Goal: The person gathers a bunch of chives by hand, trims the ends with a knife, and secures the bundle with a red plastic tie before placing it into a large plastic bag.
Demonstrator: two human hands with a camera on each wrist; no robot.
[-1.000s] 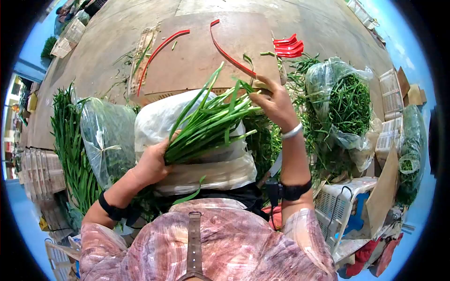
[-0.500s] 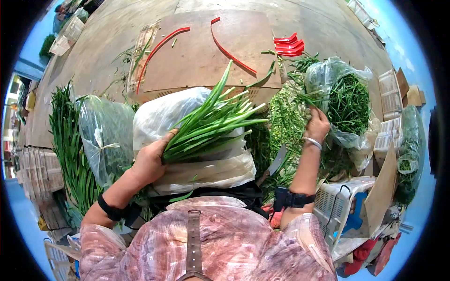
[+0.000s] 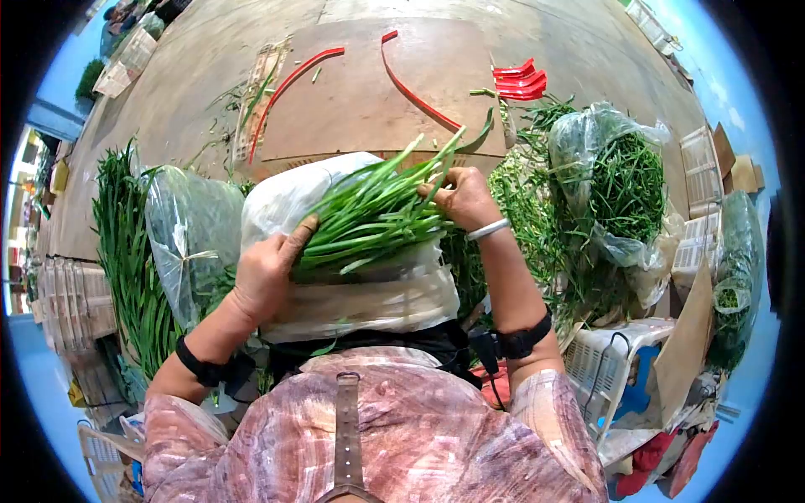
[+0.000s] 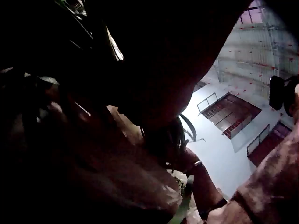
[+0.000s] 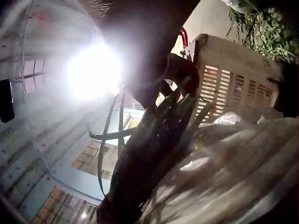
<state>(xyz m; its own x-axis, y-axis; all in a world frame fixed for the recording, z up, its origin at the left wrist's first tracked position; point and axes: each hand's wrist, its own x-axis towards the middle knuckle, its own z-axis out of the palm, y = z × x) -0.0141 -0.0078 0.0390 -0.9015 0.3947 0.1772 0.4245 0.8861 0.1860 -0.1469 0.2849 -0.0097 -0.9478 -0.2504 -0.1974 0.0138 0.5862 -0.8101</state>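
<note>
My left hand (image 3: 267, 272) grips a bunch of garlic chives (image 3: 369, 210) near its leafy side, with the thumb laid over the top. The pale cut ends fan out toward the upper right. There my right hand (image 3: 465, 199), wearing a silver bangle, pinches at the stem ends with curled fingers. Beneath the bunch, a white plastic sheet (image 3: 369, 308) covers a bulky pile on the lap. In the right wrist view the chives (image 5: 149, 154) show as a dark bundle running down from the fingers. The left wrist view is mostly too dark for detail.
Ahead stands a board (image 3: 352, 101) on a crate, with red strips (image 3: 419, 96) and stacked red pieces (image 3: 520, 81). More long chives (image 3: 130, 251) and a tied plastic bag (image 3: 193, 243) lie left. An open bag of greens (image 3: 625, 180) and a white crate (image 3: 595, 369) stand right.
My right hand left the stem ends, swung out right beside the bagged greens, then came back to the bunch. A loose leaf now lies on the board's near right corner. The left hand keeps its grip.
</note>
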